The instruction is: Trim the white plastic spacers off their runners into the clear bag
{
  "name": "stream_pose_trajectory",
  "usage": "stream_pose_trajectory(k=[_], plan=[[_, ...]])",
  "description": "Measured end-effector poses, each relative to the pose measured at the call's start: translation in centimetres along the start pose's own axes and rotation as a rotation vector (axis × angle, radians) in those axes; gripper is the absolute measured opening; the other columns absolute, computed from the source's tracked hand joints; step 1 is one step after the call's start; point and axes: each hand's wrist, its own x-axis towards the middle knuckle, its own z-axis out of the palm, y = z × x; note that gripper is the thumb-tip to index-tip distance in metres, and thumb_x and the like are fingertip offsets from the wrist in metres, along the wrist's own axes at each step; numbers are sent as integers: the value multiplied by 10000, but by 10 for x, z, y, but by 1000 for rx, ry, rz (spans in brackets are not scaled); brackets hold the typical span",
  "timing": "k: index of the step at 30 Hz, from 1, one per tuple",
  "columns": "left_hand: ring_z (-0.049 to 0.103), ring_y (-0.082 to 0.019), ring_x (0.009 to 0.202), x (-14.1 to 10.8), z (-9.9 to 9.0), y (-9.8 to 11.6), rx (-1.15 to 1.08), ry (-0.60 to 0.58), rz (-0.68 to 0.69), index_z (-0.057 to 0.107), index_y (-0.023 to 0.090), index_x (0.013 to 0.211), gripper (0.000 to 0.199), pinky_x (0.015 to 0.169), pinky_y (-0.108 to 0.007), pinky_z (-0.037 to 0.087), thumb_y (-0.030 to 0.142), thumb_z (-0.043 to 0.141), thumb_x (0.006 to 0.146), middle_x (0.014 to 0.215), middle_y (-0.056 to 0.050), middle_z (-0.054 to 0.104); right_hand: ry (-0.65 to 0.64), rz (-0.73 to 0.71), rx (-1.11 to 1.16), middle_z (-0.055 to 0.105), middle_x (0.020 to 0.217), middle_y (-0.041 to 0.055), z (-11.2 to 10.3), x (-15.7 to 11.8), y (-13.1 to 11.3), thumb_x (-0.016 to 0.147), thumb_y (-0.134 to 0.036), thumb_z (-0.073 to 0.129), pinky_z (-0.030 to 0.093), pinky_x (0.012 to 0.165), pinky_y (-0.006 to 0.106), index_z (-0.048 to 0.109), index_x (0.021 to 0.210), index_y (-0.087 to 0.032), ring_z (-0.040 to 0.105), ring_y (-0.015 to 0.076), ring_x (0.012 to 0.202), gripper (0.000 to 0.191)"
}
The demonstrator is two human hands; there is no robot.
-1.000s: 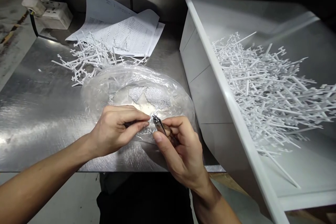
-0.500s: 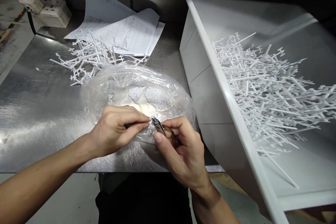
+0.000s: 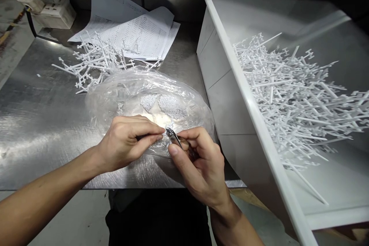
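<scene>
My right hand [image 3: 201, 165] is closed around a metal nail clipper [image 3: 174, 137], its jaws pointing up and to the left. My left hand [image 3: 131, 142] pinches a small white plastic piece [image 3: 170, 125] between thumb and fingertips, right at the clipper's jaws. Most of that piece is hidden by the fingers. Beneath both hands lies a clear plastic bag [image 3: 115, 88], spread open, with many tiny white bits [image 3: 171, 105] inside it. Behind the bag is a loose pile of thin white plastic sprues [image 3: 98, 59].
A large white bin [image 3: 230, 59] stands close on the right, holding a heap of white sprues [image 3: 300, 96]. Printed sheets [image 3: 138, 32] lie at the back of the metal table [image 3: 37, 123]. A power socket block with a plug [image 3: 54, 11] sits at the back left.
The hands and nail clipper keep almost the same position. Only the view has shifted slightly, so the table, papers and bag appear a little further left and up.
</scene>
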Motion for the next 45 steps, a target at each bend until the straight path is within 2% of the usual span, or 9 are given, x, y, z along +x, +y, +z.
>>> stream_pose_trajectory(k=[10,16,23,27,32,40,45], plan=[[819,-148,769,1,-1,-2,15,-29,46,819,195,977,129,723,-211,673,80,766,951,873,-10,850,0,-3,27,369,630,-115,0,-1,2,1042,-212,713,285,482,224,585,1088,-270,340,78,511,148],[827,-158,807,1,-2,-5,31,-85,131,771,188,979,163,815,-273,689,39,706,973,895,-19,850,-28,28,34,408,638,-109,-1,1,-1,1058,-237,695,300,485,219,578,1053,-255,369,72,518,118],[828,-171,825,0,-1,-5,75,-113,199,748,148,1010,155,785,-290,669,11,691,966,934,-58,850,-25,190,152,404,632,-97,-5,8,-6,1079,-349,675,231,473,245,579,922,-223,310,72,530,223],[813,-165,770,0,0,-3,81,-115,152,764,156,984,132,771,-282,663,49,688,988,893,-51,847,-6,284,280,393,606,-110,-5,12,-5,1069,-369,685,204,449,239,577,907,-220,273,67,507,245],[797,-158,741,0,1,-2,71,-107,101,788,145,963,107,744,-269,657,73,711,982,855,-45,841,13,320,345,386,582,-120,-3,14,-5,1049,-364,706,200,440,226,583,883,-214,258,62,492,255],[805,-146,746,0,-3,0,-36,-23,-88,821,191,916,67,667,-204,630,128,810,936,868,-19,843,125,211,297,429,622,-107,-1,12,-10,1006,-274,718,282,478,221,588,890,-219,306,69,514,183],[819,-160,772,-1,-4,-2,-85,-38,-101,818,202,922,66,682,-212,646,137,819,935,876,-14,844,127,167,173,433,626,-104,0,8,-5,1032,-294,708,275,470,216,592,951,-229,351,74,518,156]])
